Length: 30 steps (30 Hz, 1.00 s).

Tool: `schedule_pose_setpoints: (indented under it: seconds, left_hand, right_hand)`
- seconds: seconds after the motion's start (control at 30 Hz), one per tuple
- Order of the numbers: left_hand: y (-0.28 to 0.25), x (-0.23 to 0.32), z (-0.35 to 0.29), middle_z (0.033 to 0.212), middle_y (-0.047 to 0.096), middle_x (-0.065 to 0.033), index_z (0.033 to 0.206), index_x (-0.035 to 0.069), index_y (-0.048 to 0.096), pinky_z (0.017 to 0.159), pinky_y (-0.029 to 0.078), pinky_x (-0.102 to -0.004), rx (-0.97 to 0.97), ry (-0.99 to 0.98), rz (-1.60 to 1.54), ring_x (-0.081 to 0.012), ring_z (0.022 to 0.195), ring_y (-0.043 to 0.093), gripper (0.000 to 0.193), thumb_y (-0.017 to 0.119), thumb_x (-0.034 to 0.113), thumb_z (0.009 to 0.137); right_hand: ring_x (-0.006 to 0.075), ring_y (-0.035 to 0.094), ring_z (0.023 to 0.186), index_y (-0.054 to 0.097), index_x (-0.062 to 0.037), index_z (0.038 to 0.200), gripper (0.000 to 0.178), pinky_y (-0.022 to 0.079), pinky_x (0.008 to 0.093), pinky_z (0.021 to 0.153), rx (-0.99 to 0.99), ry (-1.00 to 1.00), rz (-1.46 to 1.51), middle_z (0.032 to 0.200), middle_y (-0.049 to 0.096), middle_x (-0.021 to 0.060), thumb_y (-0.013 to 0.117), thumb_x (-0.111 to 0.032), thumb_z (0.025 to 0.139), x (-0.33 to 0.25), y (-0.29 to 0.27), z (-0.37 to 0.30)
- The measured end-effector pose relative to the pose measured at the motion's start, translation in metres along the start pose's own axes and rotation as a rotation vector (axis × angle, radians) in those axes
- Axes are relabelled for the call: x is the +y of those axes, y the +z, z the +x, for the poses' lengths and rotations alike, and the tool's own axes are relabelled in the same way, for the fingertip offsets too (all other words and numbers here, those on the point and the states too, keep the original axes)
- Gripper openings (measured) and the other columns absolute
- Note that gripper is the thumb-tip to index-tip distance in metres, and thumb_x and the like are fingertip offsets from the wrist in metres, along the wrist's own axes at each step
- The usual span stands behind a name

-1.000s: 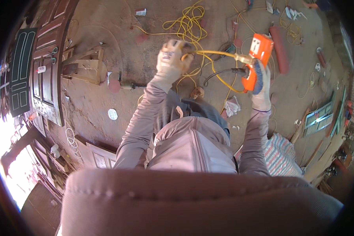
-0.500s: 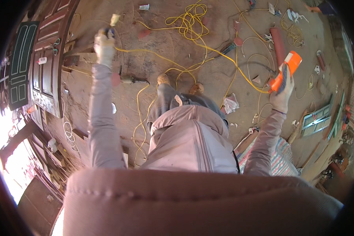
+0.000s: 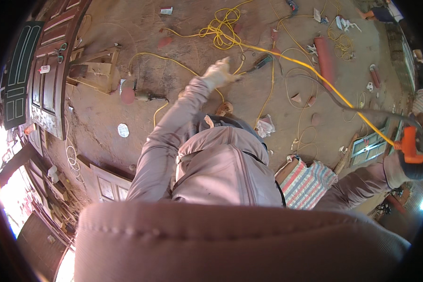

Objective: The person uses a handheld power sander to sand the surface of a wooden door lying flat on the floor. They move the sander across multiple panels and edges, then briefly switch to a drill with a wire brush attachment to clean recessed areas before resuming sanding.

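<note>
My left hand (image 3: 219, 74), in a pale glove, reaches forward over the floor, close to the yellow cord (image 3: 176, 60). Its fingers look spread, though motion smears them, and I see nothing in them. Far out at the right edge, my right hand (image 3: 420, 167) grips an orange extension socket (image 3: 411, 144). A yellow cord runs from the socket toward the far floor, and a dark cable (image 3: 362, 109) stretches to it as well. Shadow and the picture's rim hide part of that hand.
An angle grinder (image 3: 148, 96) lies left of my feet. Tangled yellow cord (image 3: 223, 30), a red cylinder (image 3: 325, 61) and crumpled plastic (image 3: 265, 126) lie on the floor. Wooden doors (image 3: 51, 89) lean at left; a striped sheet (image 3: 310, 183) lies at right. Another person's arm (image 3: 376, 14) shows far right.
My left hand has swung right from the far left; a small pale thing seen at its fingers is no longer visible. My right hand has carried the orange socket outward and nearer, pulling the cord along.
</note>
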<state>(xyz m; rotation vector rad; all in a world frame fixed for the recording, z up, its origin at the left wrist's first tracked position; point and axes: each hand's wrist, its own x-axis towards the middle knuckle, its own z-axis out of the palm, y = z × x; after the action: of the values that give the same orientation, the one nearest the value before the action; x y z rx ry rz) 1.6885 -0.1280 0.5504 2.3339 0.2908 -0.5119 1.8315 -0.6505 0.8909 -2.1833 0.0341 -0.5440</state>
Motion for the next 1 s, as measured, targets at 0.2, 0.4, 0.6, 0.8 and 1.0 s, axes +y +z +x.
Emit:
schedule_pose_setpoints:
  seconds: [0.2,0.4,0.6,0.8,1.0]
  left_hand:
    - [0.011,0.165,-0.018,0.126,0.055,-0.0127,0.13,0.013,0.048,0.098,0.042,-0.0413,0.134,0.489,0.098,-0.0314,0.118,0.05,0.052,0.058,0.04,0.087]
    - [0.013,0.143,-0.094,0.068,0.058,-0.0035,0.108,0.006,0.061,0.06,0.048,-0.03,-0.297,0.204,-0.609,-0.0189,0.059,0.056,0.032,0.048,0.034,0.097]
    - [-0.152,0.083,-0.224,0.079,0.053,-0.0011,0.126,0.001,0.048,0.057,0.039,-0.025,-0.065,0.568,-1.405,-0.0104,0.064,0.049,0.041,0.049,0.028,0.096]
    - [-0.228,0.11,-0.314,0.058,0.042,0.0035,0.144,-0.001,0.023,0.04,0.025,-0.0219,0.367,0.964,-1.615,-0.0061,0.043,0.036,0.05,0.037,0.019,0.1]
    - [-0.255,0.091,-0.387,0.061,0.048,0.0015,0.136,-0.004,0.039,0.051,0.042,-0.0281,0.425,0.795,-1.96,-0.0088,0.051,0.046,0.045,0.044,0.019,0.098]
  right_hand:
    - [0.0239,0.064,0.084,0.053,0.0004,0.111,0.043,0.054,0.0345,0.069,0.0,0.005,-0.038,0.096,0.061,0.0128,0.06,-0.036,0.09,0.004,-0.011,0.04]
    - [0.0234,0.065,0.083,0.053,-0.0008,0.11,0.045,0.054,0.0344,0.068,-0.334,-0.005,0.431,0.095,0.062,0.0121,0.062,-0.039,0.088,-0.063,0.134,0.023]
    - [0.023,0.065,0.083,0.053,-0.0021,0.108,0.046,0.055,0.0344,0.068,-0.836,0.407,1.213,0.093,0.063,0.0114,0.064,-0.042,0.087,-0.166,0.323,-0.093]
    - [0.0241,0.066,0.083,0.054,-0.0071,0.107,0.048,0.054,0.0345,0.07,-1.236,0.686,1.052,0.088,0.063,0.009,0.062,-0.049,0.086,-0.137,0.451,-0.252]
    - [0.0271,0.064,0.089,0.064,-0.0081,0.096,0.044,0.049,0.0344,0.079,-1.403,-0.452,0.456,0.081,0.065,0.0116,0.039,-0.044,0.098,-0.087,0.466,-0.333]
